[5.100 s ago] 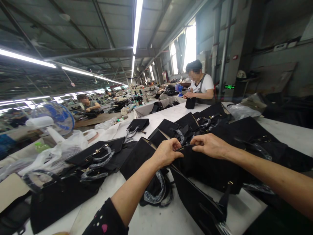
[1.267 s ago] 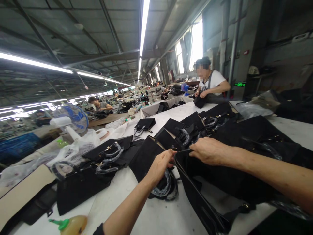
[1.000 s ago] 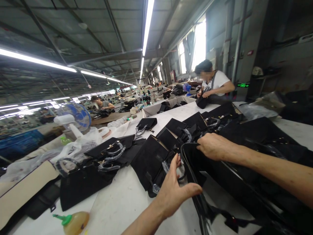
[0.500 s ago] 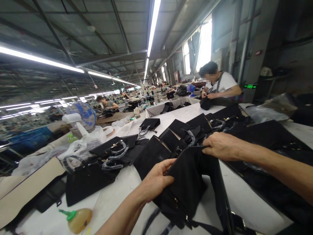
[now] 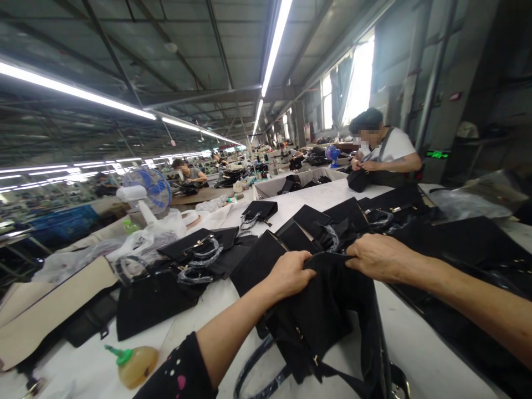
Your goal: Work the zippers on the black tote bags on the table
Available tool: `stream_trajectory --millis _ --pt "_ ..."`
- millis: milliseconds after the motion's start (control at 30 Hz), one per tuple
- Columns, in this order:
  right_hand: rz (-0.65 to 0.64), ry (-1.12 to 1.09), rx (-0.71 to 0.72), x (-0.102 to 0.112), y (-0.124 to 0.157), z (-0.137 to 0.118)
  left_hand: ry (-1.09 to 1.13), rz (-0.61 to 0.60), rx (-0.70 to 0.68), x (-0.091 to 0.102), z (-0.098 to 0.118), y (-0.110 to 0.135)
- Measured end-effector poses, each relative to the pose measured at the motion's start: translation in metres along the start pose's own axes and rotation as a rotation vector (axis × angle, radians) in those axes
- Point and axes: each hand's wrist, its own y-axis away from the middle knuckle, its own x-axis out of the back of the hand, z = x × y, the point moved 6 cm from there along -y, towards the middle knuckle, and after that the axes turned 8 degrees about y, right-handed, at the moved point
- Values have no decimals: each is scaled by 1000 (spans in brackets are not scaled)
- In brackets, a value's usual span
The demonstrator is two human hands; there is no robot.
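A black handbag point(image 5: 320, 310) hangs upright between my two hands above the white table, its gold zip pulls facing me. My left hand point(image 5: 292, 272) pinches the upper edge at the left, thumb toward me. At the right end of the same edge my right hand point(image 5: 369, 256) is closed on the fabric, knuckles up. A plastic-wrapped handle point(image 5: 260, 366) loops out below the bag's left side. The bag's lower part runs out of view at the bottom. Right behind it stand more black bags point(image 5: 255, 257), close to my left hand.
A bottle of amber liquid with a green nozzle point(image 5: 136, 366) stands at the front left. Black bags with wrapped handles point(image 5: 158, 299) lie left, and others point(image 5: 469, 249) right. A blue fan point(image 5: 152, 191) stands back left. A co-worker point(image 5: 384, 147) bends over the table's far end.
My left hand has moved up and right along the bag's edge, nearer my right hand. The dark sleeve now shows. The whole view has shifted slightly.
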Motion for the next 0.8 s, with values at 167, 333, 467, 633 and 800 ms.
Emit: stream_trajectory --millis 167,333,467,633,800 --pt "75 -111 -15 -6 -11 4 -6 -13 27 -6 1 -6" --pt "130 -281 85 -14 -29 -5 10 -24 29 -5 -2 -8" --pt "184 -347 133 -15 -34 -8 36 -16 19 -6 -4 -8" --pt "205 -269 157 -9 -33 -14 -1 -14 -32 -7 -3 -8" --pt "222 -231 160 -10 -27 -19 -143 30 -105 -4 3 -7"
